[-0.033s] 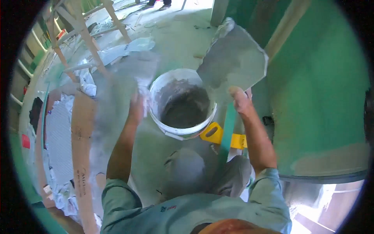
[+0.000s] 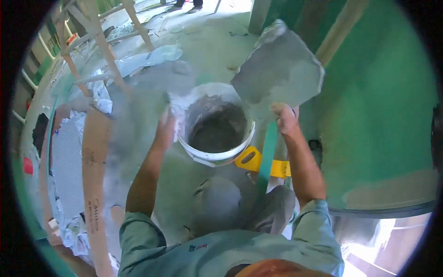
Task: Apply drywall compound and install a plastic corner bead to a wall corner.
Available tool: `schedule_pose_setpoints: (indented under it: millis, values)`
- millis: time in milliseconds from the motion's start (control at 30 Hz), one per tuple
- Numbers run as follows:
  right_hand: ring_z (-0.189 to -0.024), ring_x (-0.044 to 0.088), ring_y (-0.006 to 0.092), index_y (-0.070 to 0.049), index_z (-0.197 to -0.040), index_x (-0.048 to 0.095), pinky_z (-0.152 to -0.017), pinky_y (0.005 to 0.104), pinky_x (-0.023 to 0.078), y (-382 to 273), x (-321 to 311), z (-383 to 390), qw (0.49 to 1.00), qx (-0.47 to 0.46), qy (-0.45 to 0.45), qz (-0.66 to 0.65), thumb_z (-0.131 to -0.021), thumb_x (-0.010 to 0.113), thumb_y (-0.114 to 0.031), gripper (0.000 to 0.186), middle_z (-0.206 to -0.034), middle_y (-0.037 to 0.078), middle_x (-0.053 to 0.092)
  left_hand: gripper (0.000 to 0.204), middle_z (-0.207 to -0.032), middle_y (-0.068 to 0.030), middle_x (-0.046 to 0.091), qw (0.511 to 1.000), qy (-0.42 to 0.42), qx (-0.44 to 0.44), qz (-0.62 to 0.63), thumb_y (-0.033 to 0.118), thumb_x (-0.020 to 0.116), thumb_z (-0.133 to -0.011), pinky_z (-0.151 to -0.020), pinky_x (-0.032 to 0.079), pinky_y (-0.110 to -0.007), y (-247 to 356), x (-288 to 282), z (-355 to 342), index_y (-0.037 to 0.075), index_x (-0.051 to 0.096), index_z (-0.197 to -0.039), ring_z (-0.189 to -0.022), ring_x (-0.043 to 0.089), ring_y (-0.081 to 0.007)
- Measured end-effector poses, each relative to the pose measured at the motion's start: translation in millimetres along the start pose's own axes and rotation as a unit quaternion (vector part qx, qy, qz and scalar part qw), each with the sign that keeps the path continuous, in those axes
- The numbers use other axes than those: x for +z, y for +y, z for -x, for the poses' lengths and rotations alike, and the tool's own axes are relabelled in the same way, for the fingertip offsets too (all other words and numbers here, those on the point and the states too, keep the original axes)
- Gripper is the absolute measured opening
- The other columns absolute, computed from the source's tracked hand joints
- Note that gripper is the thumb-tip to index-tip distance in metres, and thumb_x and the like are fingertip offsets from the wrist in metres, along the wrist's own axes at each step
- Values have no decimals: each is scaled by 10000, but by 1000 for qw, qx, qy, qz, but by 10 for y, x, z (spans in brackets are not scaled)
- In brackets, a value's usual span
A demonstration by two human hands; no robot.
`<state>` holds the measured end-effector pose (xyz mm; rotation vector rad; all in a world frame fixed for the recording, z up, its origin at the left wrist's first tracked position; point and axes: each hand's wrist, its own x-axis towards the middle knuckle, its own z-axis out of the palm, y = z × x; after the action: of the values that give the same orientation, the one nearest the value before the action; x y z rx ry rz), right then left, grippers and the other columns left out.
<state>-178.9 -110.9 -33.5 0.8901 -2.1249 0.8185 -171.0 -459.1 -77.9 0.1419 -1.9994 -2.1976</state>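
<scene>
A white bucket stands on the floor in front of me, with dark grey wet plaster in the bottom and smears up its inner wall. My right hand, fingers closed, grips the near edge of a plasterer's hawk, a wide flat board coated in grey with a ragged pale rim. It is held up right of and beyond the bucket. My left hand is closed beside the bucket's left rim around a blurred flat grey trowel, whose blade points away from me. Its handle is mostly hidden.
A yellow plastic tool and a green strip lie right of the bucket. At far left stands a wooden ladder; nearer lies cardboard. A green wall rises at right. Someone's shoes show far off.
The hawk has shifted slightly right and turned a little. My left hand and its trowel have moved slightly toward the bucket, and the blade's angle has changed.
</scene>
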Motion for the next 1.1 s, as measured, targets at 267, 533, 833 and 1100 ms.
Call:
schedule_pose_setpoints:
  millis: [267, 533, 833, 1100]
  values:
    - [-1034, 504, 311, -8, -1081, 545, -918, 405, 353, -461, -35, -171, 957, 241, -44, -156, -641, 559, -222, 490, -1091, 207, 535, 231, -574, 27, 376, 948, -303, 0, 92, 277, 392, -918, -366, 274, -190, 440, 694, 220, 85, 430, -794, -445, 347, -47]
    - [-1033, 498, 262, 8, -1155, 440, -897, 370, 388, -150, 126, -202, 827, 396, 97, -388, -655, 555, -128, 531, -1110, 134, 512, 286, -699, -45, 508, 968, -235, 37, 80, 340, 407, -912, -418, 361, -190, 276, 669, 265, 62, 433, -971, -528, 451, -77]
    - [-388, 398, 117, -55, -764, 516, -360, 260, 300, -840, 767, -500, 759, 446, 126, -457, -856, 414, -361, 336, -595, 20, 480, 282, -880, -96, 564, 891, -172, -24, 419, 254, 429, -903, -612, 445, -316, 360, 1272, 653, 42, 457, -1086, -735, 535, -182]
    - [-716, 419, 129, 5, -870, 552, -667, 290, 384, -1176, 993, -247, 833, 422, 76, -348, -927, 351, -368, 428, -757, 41, 502, 353, -1078, -105, 499, 981, 95, 162, 53, 228, 428, -907, -892, 359, -329, 445, 1211, 370, -34, 456, -1142, -995, 469, -197]
